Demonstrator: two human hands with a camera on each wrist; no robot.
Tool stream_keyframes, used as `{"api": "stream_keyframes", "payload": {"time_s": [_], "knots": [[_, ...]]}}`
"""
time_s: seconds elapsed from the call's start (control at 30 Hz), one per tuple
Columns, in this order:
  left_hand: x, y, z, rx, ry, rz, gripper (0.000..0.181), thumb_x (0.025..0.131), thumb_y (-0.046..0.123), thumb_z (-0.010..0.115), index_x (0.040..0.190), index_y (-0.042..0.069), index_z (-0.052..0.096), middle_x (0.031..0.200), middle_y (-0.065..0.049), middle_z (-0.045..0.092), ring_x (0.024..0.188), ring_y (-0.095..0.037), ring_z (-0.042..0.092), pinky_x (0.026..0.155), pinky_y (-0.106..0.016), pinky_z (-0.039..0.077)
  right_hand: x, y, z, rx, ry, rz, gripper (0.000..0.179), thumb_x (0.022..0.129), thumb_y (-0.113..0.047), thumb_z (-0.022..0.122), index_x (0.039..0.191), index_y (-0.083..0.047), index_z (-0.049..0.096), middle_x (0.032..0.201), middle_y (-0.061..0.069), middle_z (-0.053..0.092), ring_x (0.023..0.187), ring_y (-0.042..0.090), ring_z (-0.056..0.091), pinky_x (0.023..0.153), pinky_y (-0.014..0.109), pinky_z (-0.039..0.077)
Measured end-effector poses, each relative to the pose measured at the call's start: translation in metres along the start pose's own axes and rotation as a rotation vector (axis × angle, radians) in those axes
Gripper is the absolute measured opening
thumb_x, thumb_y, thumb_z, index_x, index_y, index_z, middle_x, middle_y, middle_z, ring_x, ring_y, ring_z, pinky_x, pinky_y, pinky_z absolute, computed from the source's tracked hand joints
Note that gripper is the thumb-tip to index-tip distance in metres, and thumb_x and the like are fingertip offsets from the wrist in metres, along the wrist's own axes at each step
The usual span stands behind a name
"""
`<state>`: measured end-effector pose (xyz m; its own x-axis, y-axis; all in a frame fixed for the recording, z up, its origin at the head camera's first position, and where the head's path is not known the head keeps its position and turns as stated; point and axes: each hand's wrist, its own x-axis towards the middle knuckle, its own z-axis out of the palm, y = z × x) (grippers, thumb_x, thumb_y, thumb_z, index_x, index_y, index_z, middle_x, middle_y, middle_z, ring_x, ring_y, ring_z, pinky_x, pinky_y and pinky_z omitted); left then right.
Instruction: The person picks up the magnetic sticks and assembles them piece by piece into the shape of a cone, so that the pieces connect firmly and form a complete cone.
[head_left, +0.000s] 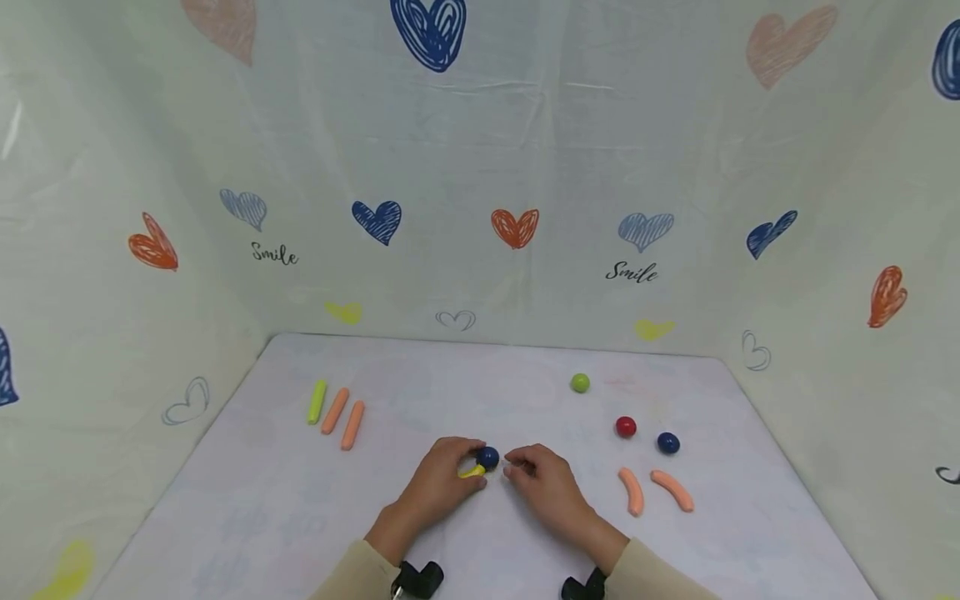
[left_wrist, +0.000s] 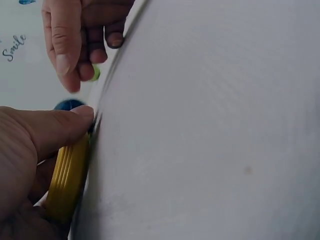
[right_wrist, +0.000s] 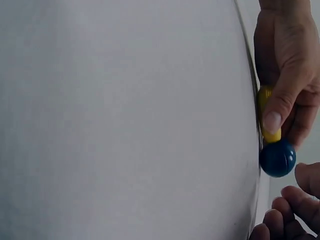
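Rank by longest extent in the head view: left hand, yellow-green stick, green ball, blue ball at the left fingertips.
1. Left hand
2. Yellow-green stick
3. Blue ball and green ball, unranked: close in size, and the blue sits nearer the camera.

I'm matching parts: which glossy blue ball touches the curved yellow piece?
The glossy blue ball at the tip of the curved yellow piece in the left hand; the other blue ball lies apart, near the red ball.
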<state>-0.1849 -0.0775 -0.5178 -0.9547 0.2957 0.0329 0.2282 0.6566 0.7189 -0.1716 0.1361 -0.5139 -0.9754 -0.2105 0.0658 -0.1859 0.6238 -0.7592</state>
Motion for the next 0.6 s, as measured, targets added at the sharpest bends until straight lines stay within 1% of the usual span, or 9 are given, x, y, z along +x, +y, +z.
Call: {"api": "stream_keyframes", "payload": {"time_s": [0.1,0.17,0.23,0.3,0.4,0.5,0.6], "knots": [[-0.0001,-0.0003,-0.0018,0.001,0.002,0.03,0.029,0.089,0.017,0.085,0.117,0.012,0.078,0.126,-0.006,0.071,0.132,-0.033,0.058,0.112,-0.056,0.047,0.004,0.0017,-0.0048,0.013,0.011,0.028,0.027,0.098,-0.025,0.075,0.121,-0.011,0.074,0.105,-0.003,0.068,0.093,0.011,0.058,0.08,0.026,0.052],[-0.0009,-0.0026,-0.0037,-0.001,-0.004,0.044,0.019,0.089,0.017,0.085,0.107,0.016,0.079,0.122,-0.002,0.071,0.129,-0.03,0.059,0.11,-0.055,0.048,0.0063,0.0029,-0.0051,0.002,-0.015,0.029,0.035,0.097,-0.029,0.077,0.126,-0.011,0.072,0.112,-0.002,0.069,0.098,0.013,0.058,0.085,0.029,0.053],[-0.0012,-0.0046,-0.0057,-0.006,-0.012,0.054,0.014,0.089,0.018,0.085,0.101,0.019,0.079,0.119,0.001,0.069,0.124,-0.027,0.059,0.107,-0.053,0.05,0.0083,0.0041,-0.0045,-0.012,-0.053,0.021,0.042,0.095,-0.033,0.079,0.131,-0.012,0.071,0.118,-0.002,0.069,0.103,0.014,0.059,0.089,0.033,0.053],[-0.0011,-0.0068,-0.0068,-0.009,-0.02,0.062,0.013,0.089,0.019,0.085,0.099,0.02,0.078,0.117,0.002,0.068,0.121,-0.025,0.058,0.105,-0.051,0.051,0.0099,0.0048,-0.0033,-0.019,-0.091,0.007,0.045,0.095,-0.035,0.08,0.134,-0.014,0.07,0.12,-0.002,0.069,0.106,0.015,0.059,0.092,0.036,0.052],[-0.0004,-0.0089,-0.0073,-0.007,-0.026,0.073,0.013,0.088,0.018,0.086,0.097,0.02,0.077,0.116,0.003,0.066,0.118,-0.023,0.058,0.102,-0.049,0.052,0.0111,0.0051,-0.0016,-0.035,-0.131,-0.025,0.044,0.095,-0.037,0.08,0.132,-0.015,0.072,0.118,-0.005,0.069,0.107,0.014,0.058,0.093,0.036,0.051],[-0.0001,-0.0098,-0.0074,0.0,-0.028,0.071,0.012,0.088,0.017,0.086,0.097,0.02,0.078,0.117,0.003,0.066,0.119,-0.024,0.058,0.103,-0.049,0.051,0.0111,0.0044,0.0001,-0.039,-0.135,-0.056,0.038,0.094,-0.034,0.081,0.127,-0.015,0.074,0.114,-0.005,0.07,0.105,0.015,0.058,0.091,0.036,0.05],[-0.0003,-0.0091,-0.0077,0.001,-0.029,0.072,0.011,0.089,0.017,0.085,0.098,0.018,0.08,0.116,0.002,0.065,0.119,-0.024,0.058,0.104,-0.05,0.051,0.0104,0.0033,0.0013,-0.044,-0.119,-0.059,0.034,0.093,-0.03,0.082,0.122,-0.015,0.075,0.111,-0.005,0.069,0.103,0.016,0.058,0.089,0.034,0.05]]}}
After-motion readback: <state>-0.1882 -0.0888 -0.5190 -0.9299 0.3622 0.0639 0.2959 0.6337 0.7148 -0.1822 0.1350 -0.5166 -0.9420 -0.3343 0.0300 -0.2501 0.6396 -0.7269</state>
